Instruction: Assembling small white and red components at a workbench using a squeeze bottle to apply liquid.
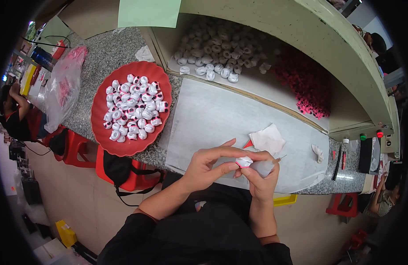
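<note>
Between the fingertips of both hands is a small white rounded piece with a pink rim [244,162]. My left hand [208,165] pinches it from the left with thumb and fingers. From the other side my right hand [262,176] closes on it, and also keeps a translucent squeeze bottle with a thin needle tip [265,167] in its palm. Just beyond the hands a crumpled white cloth [268,139] lies on the white sheet [208,119], with an orange-red tip showing beside it. A red scalloped bowl [98,119] to the left holds many similar white pieces with pink and black parts.
An open-fronted, pale green cabinet [345,57] stands at the back, with heaped white pieces [221,48] and pink-and-black pieces [305,84] inside. A plastic bag [64,88] lies far left. Red stools [104,168] stand below the counter. Other people sit at both sides.
</note>
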The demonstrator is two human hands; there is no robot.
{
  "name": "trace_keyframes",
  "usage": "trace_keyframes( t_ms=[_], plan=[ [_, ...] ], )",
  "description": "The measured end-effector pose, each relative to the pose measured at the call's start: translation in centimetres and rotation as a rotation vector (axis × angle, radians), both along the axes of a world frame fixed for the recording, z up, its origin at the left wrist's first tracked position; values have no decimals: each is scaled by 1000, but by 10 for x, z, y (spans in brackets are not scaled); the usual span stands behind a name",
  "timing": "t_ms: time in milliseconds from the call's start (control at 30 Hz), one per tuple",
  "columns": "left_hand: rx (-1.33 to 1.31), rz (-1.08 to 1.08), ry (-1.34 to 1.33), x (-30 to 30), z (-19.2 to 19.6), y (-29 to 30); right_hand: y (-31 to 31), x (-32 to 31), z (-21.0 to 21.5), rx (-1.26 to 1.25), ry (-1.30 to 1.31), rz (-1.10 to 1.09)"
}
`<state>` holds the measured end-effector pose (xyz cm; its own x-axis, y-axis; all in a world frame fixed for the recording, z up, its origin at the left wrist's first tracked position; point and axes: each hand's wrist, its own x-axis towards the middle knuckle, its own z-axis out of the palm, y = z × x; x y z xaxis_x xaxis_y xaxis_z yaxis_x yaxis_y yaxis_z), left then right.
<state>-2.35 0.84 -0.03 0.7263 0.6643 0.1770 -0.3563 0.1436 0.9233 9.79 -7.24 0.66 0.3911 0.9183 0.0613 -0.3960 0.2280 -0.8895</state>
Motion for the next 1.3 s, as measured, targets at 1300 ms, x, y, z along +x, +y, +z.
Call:
trace_keyframes(
  t_ms=[1300],
  plan=[
    [1066,876,778,-57,50,69,0,35,-9,-147,0,-27]
  ],
)
